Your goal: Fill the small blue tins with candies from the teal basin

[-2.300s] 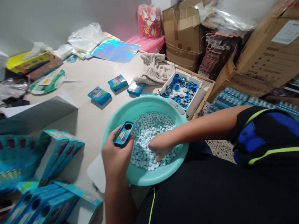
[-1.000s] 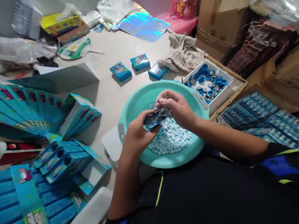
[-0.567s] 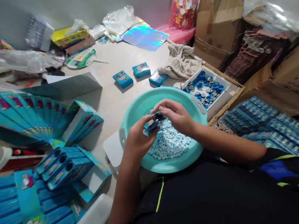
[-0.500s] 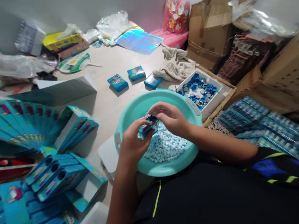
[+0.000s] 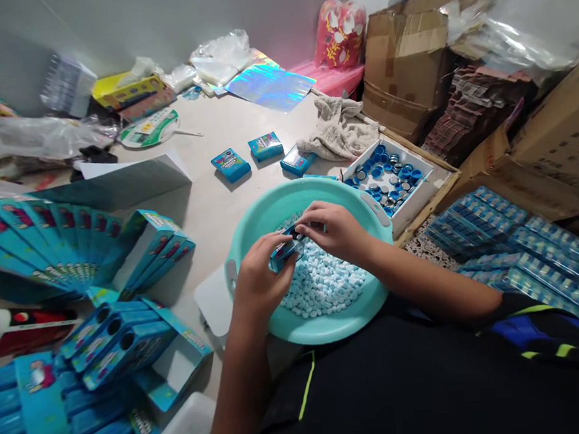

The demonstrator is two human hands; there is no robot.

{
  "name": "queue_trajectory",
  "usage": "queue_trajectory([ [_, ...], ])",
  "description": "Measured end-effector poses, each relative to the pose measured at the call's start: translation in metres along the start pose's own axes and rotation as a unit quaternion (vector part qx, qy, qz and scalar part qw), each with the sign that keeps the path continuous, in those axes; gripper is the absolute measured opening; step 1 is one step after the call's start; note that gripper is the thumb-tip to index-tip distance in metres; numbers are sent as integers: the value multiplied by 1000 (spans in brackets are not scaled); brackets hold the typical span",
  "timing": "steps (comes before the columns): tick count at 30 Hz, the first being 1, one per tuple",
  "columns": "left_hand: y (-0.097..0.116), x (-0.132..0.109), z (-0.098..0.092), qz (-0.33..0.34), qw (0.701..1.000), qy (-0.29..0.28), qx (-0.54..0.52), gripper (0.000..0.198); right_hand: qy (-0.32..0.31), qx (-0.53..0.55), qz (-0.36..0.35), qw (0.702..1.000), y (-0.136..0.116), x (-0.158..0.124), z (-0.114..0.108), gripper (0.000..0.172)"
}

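My left hand (image 5: 264, 272) is closed round a small blue printed box (image 5: 281, 254) held over the turquoise basin (image 5: 323, 331). At the box's upper end, the thumb and fingertips of my right hand (image 5: 333, 230) are pinched together; whether they grip its edge or a small dark part there cannot be made out. Many small pale-blue and white pieces (image 5: 319, 285), like candies, lie in the basin under both hands. Just beyond the basin's right rim stands a white box (image 5: 420, 190) with blue and silver round caps (image 5: 384, 176) inside.
Several small blue boxes (image 5: 231, 165) lie behind the basin, near a crumpled grey cloth (image 5: 340, 129). Blue cartons (image 5: 129, 343) and fanned blue packs (image 5: 45, 236) crowd the left. Cardboard boxes (image 5: 403, 67) and stacked blue packs (image 5: 522, 245) stand at the right.
My right fingers have straightened a little and shifted slightly right at the box's end. The left hand still holds the box over the basin. The view has shifted slightly.
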State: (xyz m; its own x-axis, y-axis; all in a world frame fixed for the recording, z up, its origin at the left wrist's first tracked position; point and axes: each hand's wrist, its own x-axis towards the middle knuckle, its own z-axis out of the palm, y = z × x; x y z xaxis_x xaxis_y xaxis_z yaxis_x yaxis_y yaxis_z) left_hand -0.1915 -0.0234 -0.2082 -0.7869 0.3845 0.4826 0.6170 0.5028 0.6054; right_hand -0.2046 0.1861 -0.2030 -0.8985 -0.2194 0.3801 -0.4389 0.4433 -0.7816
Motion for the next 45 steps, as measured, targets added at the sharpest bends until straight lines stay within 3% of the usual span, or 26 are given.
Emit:
queue_trajectory([
  [7,-1,-2,2,19,1000,-2,-5,20,9,3,-35,999,3,-4,1,15],
  [13,3,-6,6,14,999,-20,-23,24,-29,33,16,999,-2,-10,-1,18],
  [17,7,-6,6,6,998,7,-60,28,17,89,67,994,-3,-11,-5,25],
  [19,7,-6,6,-10,997,31,-66,30,48,59,84,993,1,-8,-6,31],
  [21,6,-6,6,-42,995,62,-64,31,-2,-34,123,992,3,-7,-5,40],
  [22,5,-6,6,-62,993,80,-62,32,-70,-95,154,981,3,-8,-2,45],
  [25,1,-7,8,-121,981,137,-63,33,-338,-225,199,892,-6,-16,11,65],
  [27,-3,-8,9,-153,972,164,-63,33,-464,-239,140,842,-15,-24,21,79],
  [29,-4,-8,10,-173,968,172,-60,33,-523,-240,60,815,-22,-29,29,82],
  [32,-5,-9,11,-186,968,163,-53,34,-542,-230,18,808,-26,-30,34,77],
  [38,-3,-9,9,-184,972,143,-39,33,-617,-107,88,775,-18,-22,30,65],
  [40,-2,-9,8,-176,974,138,-37,33,-600,-85,104,789,-13,-23,31,61],
  [45,-1,-8,7,-169,976,134,-33,34,-492,-52,143,857,-6,-25,37,33],
])
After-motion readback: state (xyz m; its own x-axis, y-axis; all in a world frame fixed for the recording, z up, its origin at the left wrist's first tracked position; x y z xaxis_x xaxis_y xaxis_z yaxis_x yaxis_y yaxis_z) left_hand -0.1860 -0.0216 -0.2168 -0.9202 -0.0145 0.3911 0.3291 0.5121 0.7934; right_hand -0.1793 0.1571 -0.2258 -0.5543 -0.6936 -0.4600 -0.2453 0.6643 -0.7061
